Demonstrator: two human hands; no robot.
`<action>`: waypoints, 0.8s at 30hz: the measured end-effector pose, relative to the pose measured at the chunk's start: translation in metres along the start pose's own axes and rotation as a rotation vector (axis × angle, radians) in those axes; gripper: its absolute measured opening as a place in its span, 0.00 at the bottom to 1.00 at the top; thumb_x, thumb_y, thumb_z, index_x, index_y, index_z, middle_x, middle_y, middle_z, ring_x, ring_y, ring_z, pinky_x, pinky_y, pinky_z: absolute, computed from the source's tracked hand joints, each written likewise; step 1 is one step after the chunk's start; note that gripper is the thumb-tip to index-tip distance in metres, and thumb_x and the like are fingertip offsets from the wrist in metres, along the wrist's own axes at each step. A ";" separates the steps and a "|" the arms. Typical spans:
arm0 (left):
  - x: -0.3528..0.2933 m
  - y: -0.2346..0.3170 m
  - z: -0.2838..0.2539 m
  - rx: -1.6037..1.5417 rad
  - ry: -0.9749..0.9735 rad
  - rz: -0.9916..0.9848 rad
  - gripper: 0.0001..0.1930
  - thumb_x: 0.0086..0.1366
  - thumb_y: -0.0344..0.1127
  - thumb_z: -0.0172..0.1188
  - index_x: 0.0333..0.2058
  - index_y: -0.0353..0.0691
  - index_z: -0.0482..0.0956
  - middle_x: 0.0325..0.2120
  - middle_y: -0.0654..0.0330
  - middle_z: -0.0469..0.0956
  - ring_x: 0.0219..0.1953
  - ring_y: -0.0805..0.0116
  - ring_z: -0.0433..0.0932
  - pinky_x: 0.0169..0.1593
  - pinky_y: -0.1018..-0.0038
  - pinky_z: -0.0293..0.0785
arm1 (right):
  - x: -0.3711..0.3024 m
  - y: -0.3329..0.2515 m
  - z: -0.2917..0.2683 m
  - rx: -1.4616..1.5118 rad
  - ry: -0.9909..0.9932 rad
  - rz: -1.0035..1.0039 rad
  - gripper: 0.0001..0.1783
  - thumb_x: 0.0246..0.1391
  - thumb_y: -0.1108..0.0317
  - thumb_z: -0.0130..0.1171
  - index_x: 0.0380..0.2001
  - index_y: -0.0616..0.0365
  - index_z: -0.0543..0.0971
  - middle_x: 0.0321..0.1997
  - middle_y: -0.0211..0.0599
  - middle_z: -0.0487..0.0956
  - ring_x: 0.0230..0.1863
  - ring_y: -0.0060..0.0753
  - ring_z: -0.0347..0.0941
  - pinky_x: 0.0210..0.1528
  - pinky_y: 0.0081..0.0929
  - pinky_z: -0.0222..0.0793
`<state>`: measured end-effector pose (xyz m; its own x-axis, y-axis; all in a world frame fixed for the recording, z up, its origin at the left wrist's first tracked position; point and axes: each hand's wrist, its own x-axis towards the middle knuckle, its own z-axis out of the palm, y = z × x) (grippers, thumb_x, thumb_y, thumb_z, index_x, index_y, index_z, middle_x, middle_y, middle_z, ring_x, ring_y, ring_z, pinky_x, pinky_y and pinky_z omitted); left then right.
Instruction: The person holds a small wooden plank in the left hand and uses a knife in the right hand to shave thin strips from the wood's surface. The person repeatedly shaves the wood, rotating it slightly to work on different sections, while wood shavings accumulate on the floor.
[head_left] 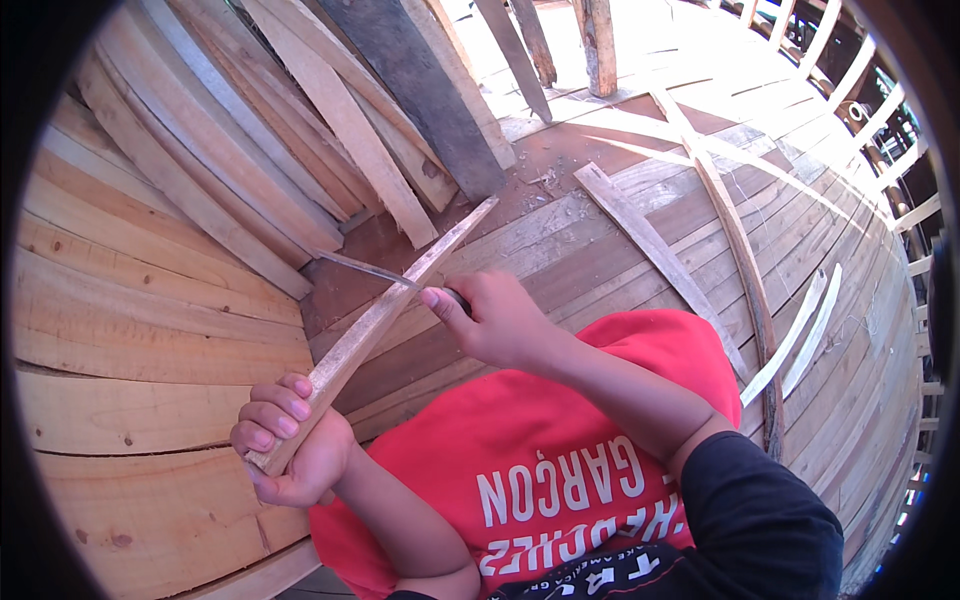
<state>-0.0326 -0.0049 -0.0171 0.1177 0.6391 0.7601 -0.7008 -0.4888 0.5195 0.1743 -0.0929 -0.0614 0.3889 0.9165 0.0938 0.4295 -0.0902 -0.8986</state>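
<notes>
My left hand [293, 440] is closed around the lower end of a long wooden stick [375, 328], which slants up and away to the right toward a narrow far end. In my right hand [495, 318] is the dark handle of a long-bladed knife [375, 268]. Its thin blade lies across the upper half of the stick, touching it, and points up to the left. My right thumb rests along the handle near the blade. Red cloth [420, 450] with white lettering covers my lap beneath both forearms.
Planks [230, 130] lean against the wooden wall [150, 400] at left. A dark board [425, 90] stands ahead. On the slatted floor [560, 250] lie a flat strip [650, 240], a long curved pole [735, 240], pale slivers [800, 335] and shavings [545, 180]. A railing [905, 160] runs along the right.
</notes>
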 end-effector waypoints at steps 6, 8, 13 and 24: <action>0.002 -0.004 0.001 -0.075 -0.096 -0.034 0.14 0.61 0.49 0.42 0.29 0.47 0.69 0.22 0.65 0.68 0.28 0.68 0.65 0.39 0.65 0.66 | 0.031 0.078 0.008 -0.143 0.109 0.241 0.33 0.66 0.46 0.45 0.18 0.64 0.77 0.19 0.55 0.76 0.27 0.63 0.75 0.35 0.53 0.69; 0.003 -0.007 0.000 -0.094 -0.077 -0.040 0.14 0.61 0.50 0.42 0.29 0.48 0.70 0.22 0.66 0.68 0.28 0.68 0.65 0.38 0.65 0.66 | 0.036 0.086 0.001 -0.153 0.095 0.346 0.33 0.66 0.46 0.45 0.18 0.64 0.77 0.19 0.56 0.76 0.28 0.63 0.75 0.35 0.53 0.69; -0.001 -0.005 0.005 -0.055 -0.022 0.001 0.16 0.63 0.52 0.43 0.28 0.47 0.71 0.20 0.65 0.70 0.25 0.68 0.68 0.35 0.65 0.69 | 0.003 -0.002 0.010 -0.074 -0.043 0.051 0.33 0.65 0.45 0.45 0.17 0.64 0.76 0.18 0.56 0.76 0.27 0.61 0.75 0.35 0.53 0.69; -0.003 -0.004 0.011 -0.071 -0.016 -0.025 0.17 0.64 0.54 0.43 0.28 0.47 0.71 0.20 0.65 0.70 0.24 0.68 0.68 0.36 0.65 0.69 | 0.002 0.012 0.019 -0.083 0.099 -0.091 0.32 0.64 0.48 0.49 0.16 0.65 0.75 0.14 0.56 0.70 0.20 0.61 0.71 0.26 0.51 0.63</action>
<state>-0.0221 -0.0115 -0.0166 0.1468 0.6409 0.7535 -0.7452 -0.4292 0.5103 0.1651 -0.0848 -0.0800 0.4222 0.8796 0.2192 0.5311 -0.0441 -0.8462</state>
